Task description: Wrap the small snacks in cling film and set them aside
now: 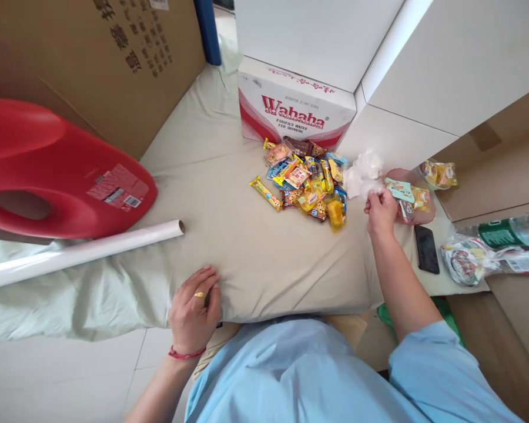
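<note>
My right hand [382, 212] is closed in a pinch at the lower edge of a thin white plastic bag [362, 175], which lies crumpled on the cloth. Just beyond it sits a translucent pink bowl [424, 218] with several wrapped snacks in it. Left of the bag is a heap of wrapped snacks [302, 179] in yellow, brown and blue packs. One long yellow snack [265, 194] lies at the heap's left side. Far from these, my left hand [196, 308] rests with its fingers laid flat on the pale green cloth [247, 264], holding nothing.
A Wahaha carton [297, 108] stands behind the snacks against white cabinets [308, 35]. On the left are a red jug [66, 170], a white tube [83, 252] and a large cardboard box [92, 64]. A black phone [427, 249] and plastic bottles [506, 232] lie right.
</note>
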{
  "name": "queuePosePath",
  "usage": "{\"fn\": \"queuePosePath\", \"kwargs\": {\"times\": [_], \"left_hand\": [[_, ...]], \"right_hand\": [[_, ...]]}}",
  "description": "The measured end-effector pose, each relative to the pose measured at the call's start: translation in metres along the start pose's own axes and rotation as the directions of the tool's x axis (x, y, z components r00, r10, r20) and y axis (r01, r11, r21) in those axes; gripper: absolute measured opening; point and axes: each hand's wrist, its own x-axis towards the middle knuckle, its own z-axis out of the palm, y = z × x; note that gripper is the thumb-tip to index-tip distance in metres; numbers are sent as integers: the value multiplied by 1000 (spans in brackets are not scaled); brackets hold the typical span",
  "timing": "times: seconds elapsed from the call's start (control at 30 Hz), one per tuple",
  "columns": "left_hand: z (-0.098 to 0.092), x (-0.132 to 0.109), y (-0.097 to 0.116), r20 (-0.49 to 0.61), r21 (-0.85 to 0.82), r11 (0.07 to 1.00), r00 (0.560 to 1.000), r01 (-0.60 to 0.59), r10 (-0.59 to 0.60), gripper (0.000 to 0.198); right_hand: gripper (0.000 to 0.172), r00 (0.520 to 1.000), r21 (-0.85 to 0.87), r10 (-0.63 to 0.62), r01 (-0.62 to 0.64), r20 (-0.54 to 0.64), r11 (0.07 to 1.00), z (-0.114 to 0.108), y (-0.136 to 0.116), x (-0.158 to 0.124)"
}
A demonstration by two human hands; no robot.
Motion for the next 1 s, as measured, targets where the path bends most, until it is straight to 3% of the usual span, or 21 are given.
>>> {"fn": "queuePosePath", "kwargs": {"times": [0.1, 0.17, 0.2, 0.27, 0.33, 0.37, 0.4, 0.47, 0.57, 0.63, 0.73, 0.8, 0.87, 0.93, 1.0], "left_hand": [[-1, 7, 19, 46, -207, 972, 993, 115, -108, 14], [5, 18, 38, 233, -365, 898, 958, 245, -167, 14], [10, 25, 48, 361, -432, 837, 915, 336, -180, 17], [27, 40, 72, 611, -511, 682, 779, 524, -141, 27], [48, 56, 94, 751, -527, 553, 659, 645, -53, 36], [59, 63, 104, 781, -530, 519, 625, 671, -11, 37], [70, 70, 113, 773, -552, 497, 634, 669, 5, 37], [88, 83, 125, 718, -599, 513, 696, 615, 3, 45], [103, 95, 127, 657, -635, 549, 754, 544, 13, 32], [105, 97, 118, 661, -636, 500, 749, 587, -39, 29], [101, 91, 101, 685, -622, 324, 696, 713, -217, 36], [98, 81, 93, 699, -617, 216, 653, 757, -291, 39], [96, 71, 89, 709, -623, 157, 638, 767, -300, 39], [96, 61, 88, 707, -637, 144, 649, 757, -282, 38], [97, 56, 87, 694, -652, 165, 670, 740, -262, 36]], "right_hand": [[31, 987, 464, 72, -131, 142, 876, -26, 6, -63], [33, 968, 571, 97, -215, 230, 793, -36, 9, -103], [31, 963, 580, 104, -235, 251, 780, -37, 10, -120], [25, 963, 525, 85, -211, 254, 825, -36, 10, -147], [20, 968, 382, 5, -103, 251, 918, -30, 7, -166], [19, 965, 296, -55, -24, 255, 955, -26, 5, -173], [19, 956, 221, -121, 61, 269, 973, -22, 1, -179], [18, 916, 142, -244, 208, 318, 968, -15, -6, -189], [17, 879, 157, -311, 272, 361, 950, -10, -12, -195], [17, 907, 182, -236, 181, 350, 966, -12, -11, -195], [23, 931, 269, 10, -115, 365, 956, -18, -1, -194], [30, 893, 324, 140, -296, 428, 899, -21, 7, -194], [35, 844, 320, 200, -393, 497, 862, -21, 15, -195], [34, 845, 262, 213, -376, 491, 889, -21, 19, -196], [34, 923, 150, 139, -204, 359, 967, -20, 19, -195]]}}
